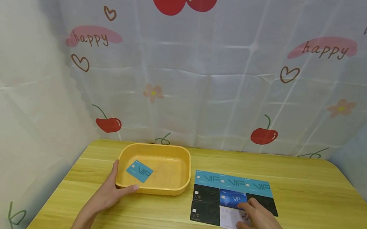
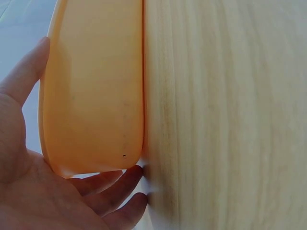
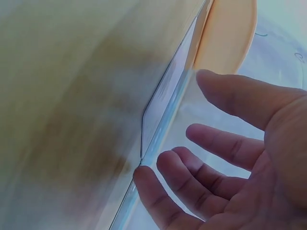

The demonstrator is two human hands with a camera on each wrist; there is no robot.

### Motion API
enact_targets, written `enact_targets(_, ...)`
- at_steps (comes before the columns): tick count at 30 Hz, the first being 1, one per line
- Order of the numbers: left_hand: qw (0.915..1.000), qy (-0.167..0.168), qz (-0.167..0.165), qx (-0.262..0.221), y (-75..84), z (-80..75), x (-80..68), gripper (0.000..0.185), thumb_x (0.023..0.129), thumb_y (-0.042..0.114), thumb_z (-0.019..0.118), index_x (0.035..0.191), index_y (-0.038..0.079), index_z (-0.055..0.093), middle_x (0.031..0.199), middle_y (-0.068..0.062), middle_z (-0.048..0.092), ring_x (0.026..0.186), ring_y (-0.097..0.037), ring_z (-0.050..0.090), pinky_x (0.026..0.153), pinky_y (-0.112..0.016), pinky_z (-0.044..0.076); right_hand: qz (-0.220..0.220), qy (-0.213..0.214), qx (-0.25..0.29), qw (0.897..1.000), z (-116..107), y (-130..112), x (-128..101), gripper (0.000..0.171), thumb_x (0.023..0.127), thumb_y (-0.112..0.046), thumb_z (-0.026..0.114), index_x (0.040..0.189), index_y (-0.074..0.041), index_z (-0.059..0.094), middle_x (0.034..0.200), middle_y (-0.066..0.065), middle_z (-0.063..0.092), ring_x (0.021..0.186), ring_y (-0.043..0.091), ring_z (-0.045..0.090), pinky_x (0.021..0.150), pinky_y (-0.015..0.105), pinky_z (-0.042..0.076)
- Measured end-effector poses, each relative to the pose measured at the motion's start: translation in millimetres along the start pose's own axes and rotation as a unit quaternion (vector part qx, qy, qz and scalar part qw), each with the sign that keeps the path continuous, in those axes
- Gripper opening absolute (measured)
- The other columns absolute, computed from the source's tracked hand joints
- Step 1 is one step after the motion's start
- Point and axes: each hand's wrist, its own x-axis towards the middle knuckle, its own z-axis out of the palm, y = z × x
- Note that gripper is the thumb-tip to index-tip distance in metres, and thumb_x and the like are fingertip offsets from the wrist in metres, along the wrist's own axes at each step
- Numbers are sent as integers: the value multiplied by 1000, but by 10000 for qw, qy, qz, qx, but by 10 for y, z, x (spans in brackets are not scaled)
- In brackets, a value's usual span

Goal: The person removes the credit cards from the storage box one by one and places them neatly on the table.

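Observation:
A yellow tray (image 1: 166, 188) stands on the wooden table (image 1: 307, 206), and one teal VIP card (image 1: 139, 171) lies inside it. My left hand (image 1: 116, 189) braces the tray's near left corner, thumb along the side and fingers against the front wall. The left wrist view shows this hand (image 2: 29, 191) cupped loosely round the tray (image 2: 96, 96). To the right, several VIP cards lie in rows: teal cards (image 1: 234, 181), black cards (image 1: 206, 194), a blue card (image 1: 232, 198) and a white card (image 1: 229, 217). My right hand (image 1: 253, 217) rests on the white card with spread fingers (image 3: 211, 143).
A cloth backdrop (image 1: 204, 77) printed with cherries and "happy" hangs behind the table and wraps round both sides. Bare wood (image 1: 152, 214) lies between the tray and the near edge. The right wrist view is blurred and shows a card edge (image 3: 163, 100).

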Motion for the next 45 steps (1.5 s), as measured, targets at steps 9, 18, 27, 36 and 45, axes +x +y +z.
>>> enact_targets(9, 10000, 15, -12, 28, 6, -8, 1, 122, 87, 39, 76, 154, 6, -20, 162, -23, -8, 146, -42, 1, 113, -62, 8, -67, 325, 337, 9989, -38, -9, -37, 39, 79, -32, 83, 111, -14, 71, 91, -5, 48, 80, 14, 50, 69, 28, 51)
enact_targets(18, 9999, 42, -20, 115, -1, -5, 14, 122, 86, 40, 76, 154, 6, -20, 162, -23, -8, 147, -42, 1, 114, -61, 7, -474, 572, 1121, 9909, -105, -154, -92, 43, 84, -36, 78, 119, -14, 67, 97, -8, 59, 84, 13, 53, 70, 25, 52)
enact_targets(27, 9999, 43, -37, 122, 6, -8, 20, 122, 86, 41, 76, 154, 5, -20, 162, -23, -9, 147, -42, 0, 114, -61, 7, -644, 767, 1720, 9800, -83, -400, -51, 43, 85, -35, 78, 120, -13, 67, 110, -3, 65, 92, 16, 61, 76, 33, 56)
enact_targets(36, 10000, 30, -34, 87, -15, 14, 8, 123, 86, 40, 77, 154, 5, -20, 162, -23, -7, 146, -41, 3, 114, -60, 8, -1162, 247, 1862, 9753, -2, -655, 34, 44, 88, -42, 73, 120, -13, 65, 109, -4, 64, 98, 20, 60, 81, 41, 55)
enact_targets(45, 9999, 20, -110, 63, -22, 18, 4, 123, 86, 40, 77, 154, 5, -20, 162, -24, -7, 146, -42, 4, 114, -60, 8, -1735, 753, 2165, 9578, 67, -863, 44, 38, 91, -41, 71, 118, -15, 67, 94, -6, 58, 87, 14, 59, 76, 32, 53)
